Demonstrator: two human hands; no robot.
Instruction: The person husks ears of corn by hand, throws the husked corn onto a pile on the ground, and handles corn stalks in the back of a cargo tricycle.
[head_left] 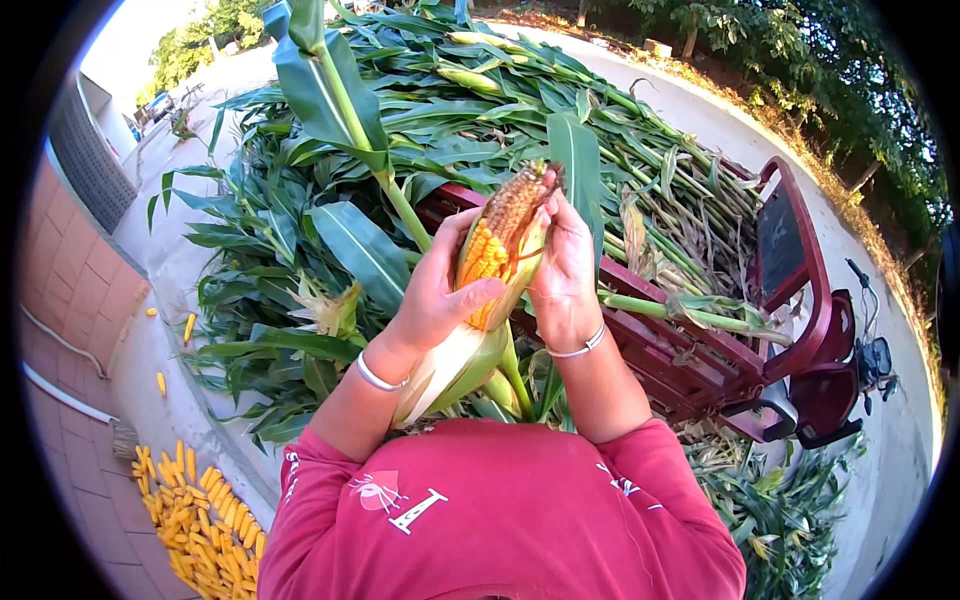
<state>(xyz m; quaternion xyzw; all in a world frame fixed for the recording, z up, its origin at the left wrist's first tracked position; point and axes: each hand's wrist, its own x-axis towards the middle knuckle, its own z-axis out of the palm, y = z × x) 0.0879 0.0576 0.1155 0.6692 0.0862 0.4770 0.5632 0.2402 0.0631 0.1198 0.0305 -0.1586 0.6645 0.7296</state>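
Both my hands are closed around one partly husked corn ear (487, 254) in front of my chest. My left hand (435, 285) wraps its left side, with the thumb across the yellow kernels. My right hand (565, 262) grips the right side and the husk near the tip. The ear's upper part is brownish, with dark silk at the tip. Pale green husk (450, 372) hangs below, over a green stalk. A bracelet sits on each wrist.
Cut corn stalks (440, 120) are heaped on a red three-wheeled cart (700, 365), its handlebar at the right. Husked yellow cobs (205, 525) lie piled at lower left, beside a brick wall (75, 250). More stalks (770, 510) lie at lower right.
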